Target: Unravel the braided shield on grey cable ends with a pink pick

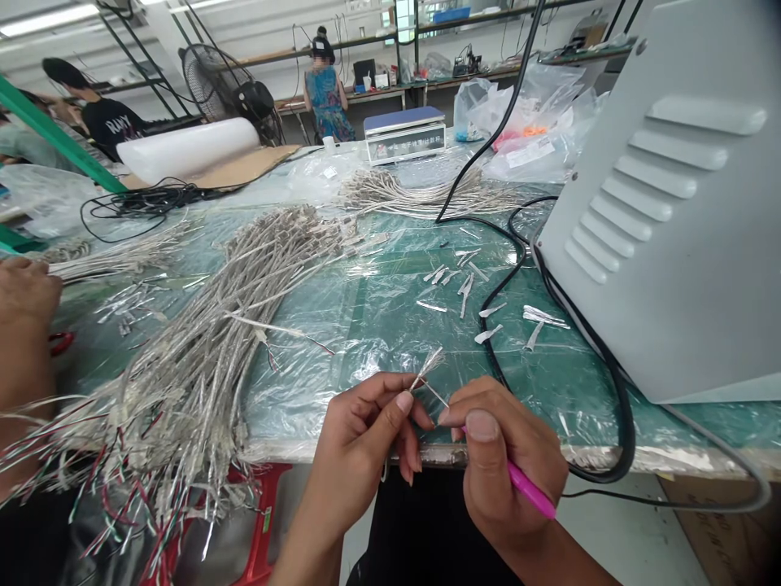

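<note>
Between its thumb and forefinger, my left hand [359,443] pinches a cable [430,364] near its end, where fine silvery strands fan out upward. My right hand [509,464] grips a tool with a bright pink handle [532,490]. A thin metal shaft [436,394] runs from that tool, its tip touching or very close to the strands just above my left fingertips. Most of the held cable is hidden by my left hand. To the left lies a large bundle of clear-jacketed cables [225,301], with red, green, white and black wire ends hanging over the table's front edge.
Foil scraps [467,285] lie scattered on the plastic-covered table [317,358]. A grey vented machine [665,212] stands at right, a black cord [503,281] beside it. Another cable bundle [427,195] and a scale [404,134] are farther back. A co-worker's hand [28,289] is at far left.
</note>
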Tool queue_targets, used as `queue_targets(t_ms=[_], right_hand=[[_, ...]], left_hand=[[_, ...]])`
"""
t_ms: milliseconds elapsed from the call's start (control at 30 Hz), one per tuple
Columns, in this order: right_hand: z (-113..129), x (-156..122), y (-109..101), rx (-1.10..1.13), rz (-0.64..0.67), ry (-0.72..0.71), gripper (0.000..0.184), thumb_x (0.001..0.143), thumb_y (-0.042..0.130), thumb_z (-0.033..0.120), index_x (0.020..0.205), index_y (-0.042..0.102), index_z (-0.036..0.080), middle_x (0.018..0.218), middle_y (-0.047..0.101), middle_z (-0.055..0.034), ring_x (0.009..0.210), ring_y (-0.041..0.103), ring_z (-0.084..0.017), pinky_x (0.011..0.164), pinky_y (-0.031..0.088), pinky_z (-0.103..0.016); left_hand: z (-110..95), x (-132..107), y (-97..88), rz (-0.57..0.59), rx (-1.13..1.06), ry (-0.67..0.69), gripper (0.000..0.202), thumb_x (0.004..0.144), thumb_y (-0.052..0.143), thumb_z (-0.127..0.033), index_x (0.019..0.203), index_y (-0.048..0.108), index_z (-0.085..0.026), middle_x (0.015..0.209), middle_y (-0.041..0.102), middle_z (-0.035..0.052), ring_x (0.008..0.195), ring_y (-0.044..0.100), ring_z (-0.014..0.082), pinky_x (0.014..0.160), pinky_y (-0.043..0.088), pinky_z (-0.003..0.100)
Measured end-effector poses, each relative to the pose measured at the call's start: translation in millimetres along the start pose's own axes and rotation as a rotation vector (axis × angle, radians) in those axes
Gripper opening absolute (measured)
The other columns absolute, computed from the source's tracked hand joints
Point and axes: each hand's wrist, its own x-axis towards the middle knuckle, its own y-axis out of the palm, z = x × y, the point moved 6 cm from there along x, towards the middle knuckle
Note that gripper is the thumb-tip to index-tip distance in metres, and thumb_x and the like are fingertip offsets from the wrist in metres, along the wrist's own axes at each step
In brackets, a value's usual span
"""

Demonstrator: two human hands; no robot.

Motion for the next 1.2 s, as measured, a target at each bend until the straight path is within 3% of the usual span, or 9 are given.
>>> queue_targets(t_ms=[367,533,767,1200], right_hand=[[-2.3,1.6,0.6,-0.151,-0.035,0.052,0.022,0.092,0.047,0.007,0.078,0.061,0.016,0.068,0.057,-0.0006,0.062,0.053,-0.011,0.053,0.041,-0.026],[2.4,-2.9,-4.5,-0.090,-0.100,-0.032,0.022,0.092,0.046,0.009,0.078,0.062,0.015,0.068,0.059,-0.0018,0.066,0.056,-0.014,0.056,0.043,-0.029],[3.4,-3.3,0.6,-0.025,0.005,-0.062,0.021,0.090,0.046,0.008,0.079,0.062,0.016,0.063,0.058,-0.0013,0.062,0.054,-0.015,0.055,0.043,-0.030],[2.8,0.0,1.3,-0.042,0.015,-0.028,0.021,0.089,0.047,0.006,0.078,0.062,0.017,0.063,0.058,-0.0014,0.062,0.055,-0.015,0.053,0.044,-0.030]], left_hand=[[0.0,0.2,0.0,0.006,-0.020,-0.008,0.012,0.092,0.058,-0.023,0.099,0.064,-0.015,0.077,0.069,0.0025,0.045,0.060,0.0096,0.042,0.049,0.020],[-1.2,0.7,0.9,0.005,-0.005,-0.010,0.012,0.093,0.057,-0.023,0.098,0.064,-0.015,0.076,0.069,0.0027,0.046,0.062,0.0101,0.043,0.050,0.021],[-1.0,-0.1,1.5,-0.006,0.001,-0.014,0.010,0.093,0.058,-0.023,0.099,0.062,-0.015,0.075,0.069,0.0012,0.045,0.062,0.0093,0.044,0.049,0.020],[-2.4,-0.6,1.4,-0.016,0.009,-0.023,0.011,0.092,0.059,-0.023,0.099,0.062,-0.015,0.074,0.069,0.0015,0.045,0.061,0.0099,0.043,0.050,0.021]])
